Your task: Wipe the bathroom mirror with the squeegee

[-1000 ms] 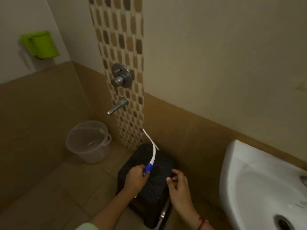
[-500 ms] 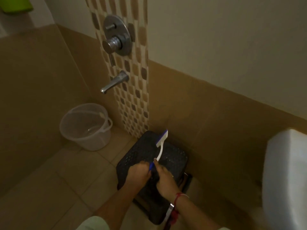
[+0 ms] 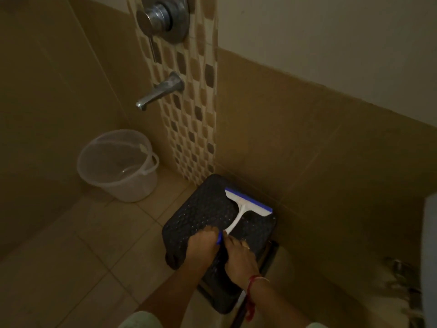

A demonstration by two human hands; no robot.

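The squeegee [image 3: 238, 209] is white with a blue blade and a blue grip end. It lies flat over the black plastic stool [image 3: 201, 216], blade toward the wall. My left hand [image 3: 203, 245] is closed around the blue grip. My right hand [image 3: 240, 259], with a red thread at the wrist, touches the handle just beside it, fingers curled on it. No mirror is in view.
A clear plastic bucket [image 3: 118, 164] stands on the tiled floor at the left, under a metal spout [image 3: 160, 91] and a shower mixer [image 3: 163, 17]. The white basin's edge [image 3: 429, 256] shows at the far right. Brown tiled walls close in behind.
The squeegee has dropped from upright to lying flat on the stool, blade now facing the wall. Both hands came together on its handle. The view has tilted down and to the left.
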